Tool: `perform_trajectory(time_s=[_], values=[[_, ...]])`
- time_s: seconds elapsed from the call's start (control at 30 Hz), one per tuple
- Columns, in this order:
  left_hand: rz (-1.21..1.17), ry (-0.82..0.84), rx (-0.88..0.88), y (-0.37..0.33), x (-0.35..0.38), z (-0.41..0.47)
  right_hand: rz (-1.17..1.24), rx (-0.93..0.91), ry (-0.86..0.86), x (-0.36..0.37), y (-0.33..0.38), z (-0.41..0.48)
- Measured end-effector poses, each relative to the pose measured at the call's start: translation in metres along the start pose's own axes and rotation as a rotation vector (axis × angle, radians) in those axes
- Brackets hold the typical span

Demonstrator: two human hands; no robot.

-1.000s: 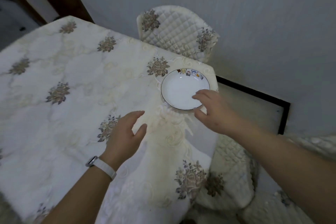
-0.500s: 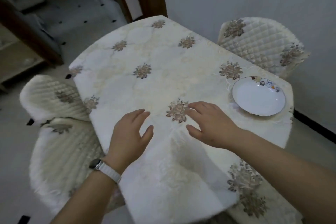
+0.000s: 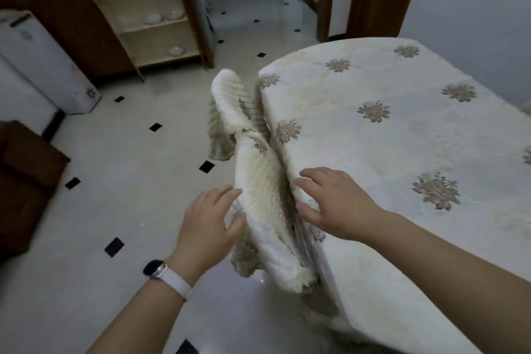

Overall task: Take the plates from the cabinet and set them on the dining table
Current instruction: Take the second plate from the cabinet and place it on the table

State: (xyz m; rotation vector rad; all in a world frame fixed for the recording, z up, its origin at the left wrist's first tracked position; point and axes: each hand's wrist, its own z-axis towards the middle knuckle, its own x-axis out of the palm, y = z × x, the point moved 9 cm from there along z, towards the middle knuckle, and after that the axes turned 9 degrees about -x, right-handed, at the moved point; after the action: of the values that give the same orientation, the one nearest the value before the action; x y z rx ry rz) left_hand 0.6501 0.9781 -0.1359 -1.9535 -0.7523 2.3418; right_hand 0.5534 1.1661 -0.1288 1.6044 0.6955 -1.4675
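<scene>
Both hands are empty with the fingers spread loosely. The left hand (image 3: 208,221), lower centre of the frame, sits against the outer side of a quilted chair cover (image 3: 258,201), its fingers (image 3: 227,191) open and touching the fabric without closing on it. The right hand (image 3: 334,202) lies just across the chair, palm down over the near edge of the table (image 3: 402,135), fingers (image 3: 311,174) splayed and holding nothing. A watch with a white strap (image 3: 169,274) is on the left wrist.

The table fills the right half of the frame under a cream cloth with brown flower motifs; its rounded left edge runs from upper centre down to the hands, and the cloth hangs over that edge. Two covered chairs are tucked tight against that edge, the farther one (image 3: 230,100) at centre frame.

In the upper left the cabinet (image 3: 161,20) stands open (pale shelves, dark wood frame). White dishes, probably the plates (image 3: 163,17), sit on its upper shelf, and one more (image 3: 175,50) on the shelf below; they are too small to tell apart clearly. Between cabinet and chairs is a wide stretch of bare white floor (image 3: 138,169) with small black diamond tiles. A white appliance (image 3: 40,63) stands at the left edge.
</scene>
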Motion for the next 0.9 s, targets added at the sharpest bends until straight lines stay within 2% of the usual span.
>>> perform_trajectory(time_s=[0.27, 0.5, 0.73, 0.9], values=[[-0.044, -0.079, -0.183, 0.153, -0.073, -0.029, -0.017, -0.069, -0.017, 0.005, 0.110, 0.119], [-0.019, -0.166, -0.337, 0.238, -0.118, -0.062, -0.063, -0.234, 0.028, 0.015, 0.184, 0.186], [0.091, -0.164, -0.396, 0.297, -0.128, -0.059, -0.047, -0.352, 0.062, 0.044, 0.229, 0.252], [0.133, -0.123, -0.447, 0.341, -0.122, -0.018, -0.065, -0.396, 0.095, 0.067, 0.227, 0.320]])
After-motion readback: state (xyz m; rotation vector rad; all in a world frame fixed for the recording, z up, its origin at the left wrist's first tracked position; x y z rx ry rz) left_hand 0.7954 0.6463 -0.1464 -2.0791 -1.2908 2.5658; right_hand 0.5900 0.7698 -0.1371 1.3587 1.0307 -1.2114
